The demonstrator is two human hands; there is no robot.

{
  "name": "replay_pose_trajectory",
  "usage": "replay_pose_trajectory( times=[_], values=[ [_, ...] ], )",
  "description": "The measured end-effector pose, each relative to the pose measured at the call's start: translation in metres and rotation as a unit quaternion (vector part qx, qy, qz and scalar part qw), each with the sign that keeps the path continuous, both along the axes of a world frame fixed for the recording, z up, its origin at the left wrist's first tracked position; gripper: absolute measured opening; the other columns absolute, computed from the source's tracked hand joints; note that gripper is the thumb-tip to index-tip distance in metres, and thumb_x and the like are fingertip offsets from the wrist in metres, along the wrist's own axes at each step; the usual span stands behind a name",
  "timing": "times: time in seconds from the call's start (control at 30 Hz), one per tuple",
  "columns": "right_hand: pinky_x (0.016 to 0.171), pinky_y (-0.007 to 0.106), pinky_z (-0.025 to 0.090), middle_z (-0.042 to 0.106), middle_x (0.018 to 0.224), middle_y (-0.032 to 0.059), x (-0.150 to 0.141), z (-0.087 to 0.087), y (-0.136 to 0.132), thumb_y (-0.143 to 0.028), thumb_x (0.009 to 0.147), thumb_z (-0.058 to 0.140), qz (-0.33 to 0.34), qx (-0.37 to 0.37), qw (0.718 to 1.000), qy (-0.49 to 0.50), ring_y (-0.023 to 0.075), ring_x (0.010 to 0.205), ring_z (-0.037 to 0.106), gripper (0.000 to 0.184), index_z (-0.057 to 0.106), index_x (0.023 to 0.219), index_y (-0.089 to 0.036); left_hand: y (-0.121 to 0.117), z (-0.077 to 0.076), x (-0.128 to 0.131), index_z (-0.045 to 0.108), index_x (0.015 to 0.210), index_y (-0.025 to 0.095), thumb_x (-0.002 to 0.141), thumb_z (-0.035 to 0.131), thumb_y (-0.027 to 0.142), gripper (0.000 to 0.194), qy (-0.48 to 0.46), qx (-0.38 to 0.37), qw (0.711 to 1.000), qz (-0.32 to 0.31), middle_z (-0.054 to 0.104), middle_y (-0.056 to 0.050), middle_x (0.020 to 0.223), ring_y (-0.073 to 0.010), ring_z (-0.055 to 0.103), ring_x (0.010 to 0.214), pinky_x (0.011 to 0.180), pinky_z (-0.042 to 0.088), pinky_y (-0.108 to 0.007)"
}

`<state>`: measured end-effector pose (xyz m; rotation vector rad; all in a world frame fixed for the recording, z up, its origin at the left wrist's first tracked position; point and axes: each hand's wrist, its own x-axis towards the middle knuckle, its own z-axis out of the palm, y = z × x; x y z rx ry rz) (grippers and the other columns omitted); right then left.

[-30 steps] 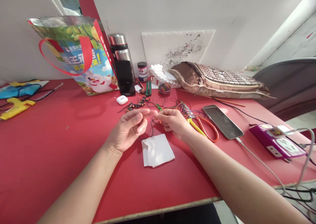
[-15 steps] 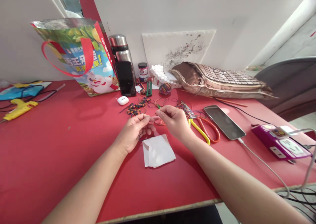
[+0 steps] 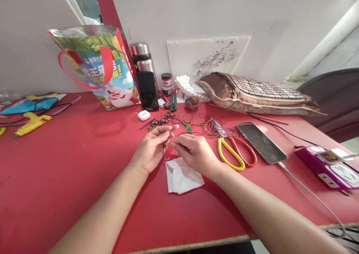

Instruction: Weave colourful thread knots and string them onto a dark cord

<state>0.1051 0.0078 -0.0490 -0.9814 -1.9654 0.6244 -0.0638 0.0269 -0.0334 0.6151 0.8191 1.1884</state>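
My left hand [image 3: 150,149] pinches a thin dark cord [image 3: 163,154] between thumb and fingers, and a loop of it hangs below. Close against it, the fingertips of my right hand [image 3: 195,151] are pinched on the same cord; the exact grip is partly hidden. A folded white paper [image 3: 185,177] lies under and in front of the hands. Just beyond them are a knotted multicoloured cord [image 3: 160,121], a small green piece [image 3: 186,126] and loose tangled cords [image 3: 210,127]. Scissors with one yellow and one red handle [image 3: 231,152] rest right of my right hand.
A phone [image 3: 261,142] on a white cable and a purple power strip [image 3: 327,168] lie right. Behind stand a carrier bag [image 3: 98,71], an upright black phone [image 3: 147,91], a thermos [image 3: 141,56], a jar [image 3: 166,83], a cord ball [image 3: 192,102] and a cushion [image 3: 258,93]. A yellow glue gun [image 3: 32,124] lies left.
My right hand has come down and towards me, its fingers now beside my left fingertips rather than raised above. The whole view has shifted slightly, moving things rightward in the picture.
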Motion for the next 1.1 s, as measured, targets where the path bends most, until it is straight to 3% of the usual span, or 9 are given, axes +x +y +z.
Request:
replay_pose_trajectory(
  times=[0.13,0.33,0.57,0.73,0.93,1.1],
  values=[
    [0.064,0.027,0.037,0.064,0.068,0.0024,-0.001,-0.001,0.000,-0.024,0.102,0.057,0.023,0.008,1.000,-0.016,0.0135,0.062,0.051,0.027,0.066,0.078,-0.019,0.003,0.001,-0.002,0.077,0.076,0.012,0.072,0.078,-0.009,0.022,-0.023,-0.010,0.999,0.022,0.082,-0.009,0.090,-0.0086,0.069,0.068,0.053,0.046,-0.014],
    [0.062,0.026,0.033,0.057,0.065,0.0003,-0.001,-0.004,0.001,-0.022,0.101,0.058,0.052,0.008,0.998,-0.027,0.0119,0.061,0.049,0.029,0.060,0.072,-0.018,0.002,0.008,-0.003,0.075,0.070,0.011,0.080,0.062,-0.015,0.031,-0.059,-0.071,0.994,0.064,0.080,-0.010,0.083,-0.0088,0.068,0.061,0.049,0.047,-0.013],
    [0.063,0.027,0.034,0.059,0.067,0.0005,-0.001,0.000,-0.002,-0.025,0.100,0.062,0.089,0.000,0.996,0.011,0.0118,0.061,0.048,0.025,0.066,0.076,-0.018,0.002,0.016,-0.007,0.073,0.067,0.009,0.085,0.047,-0.013,0.039,-0.126,-0.066,0.987,0.071,0.069,-0.009,0.069,-0.0040,0.050,0.046,0.042,0.039,-0.012],
    [0.059,0.029,0.030,0.043,0.059,-0.0028,0.002,0.005,0.003,-0.044,0.101,0.057,-0.008,-0.102,0.992,0.077,0.0112,0.058,0.036,0.047,0.051,0.061,-0.020,0.004,0.019,-0.013,0.072,0.067,0.009,0.082,0.050,-0.014,0.036,-0.145,-0.051,0.983,0.096,0.067,-0.007,0.068,-0.0035,0.048,0.047,0.043,0.037,-0.012],
    [0.061,0.029,0.036,0.053,0.066,0.0007,0.002,0.000,0.010,-0.052,0.093,0.059,-0.058,-0.191,0.968,0.151,0.0138,0.065,0.045,0.041,0.065,0.073,-0.017,0.003,0.016,-0.014,0.074,0.067,0.010,0.076,0.057,-0.012,0.029,-0.138,-0.028,0.988,0.067,0.069,-0.006,0.069,-0.0039,0.049,0.047,0.043,0.038,-0.012],
    [0.052,0.028,0.031,0.052,0.062,-0.0012,0.000,0.001,0.012,-0.058,0.088,0.065,-0.054,-0.233,0.949,0.205,0.0106,0.055,0.040,0.044,0.067,0.074,-0.017,0.001,0.011,-0.012,0.076,0.065,0.012,0.065,0.076,-0.005,0.018,-0.070,0.020,0.997,0.013,0.074,-0.005,0.070,-0.0052,0.053,0.047,0.046,0.042,-0.014]
  ],
)
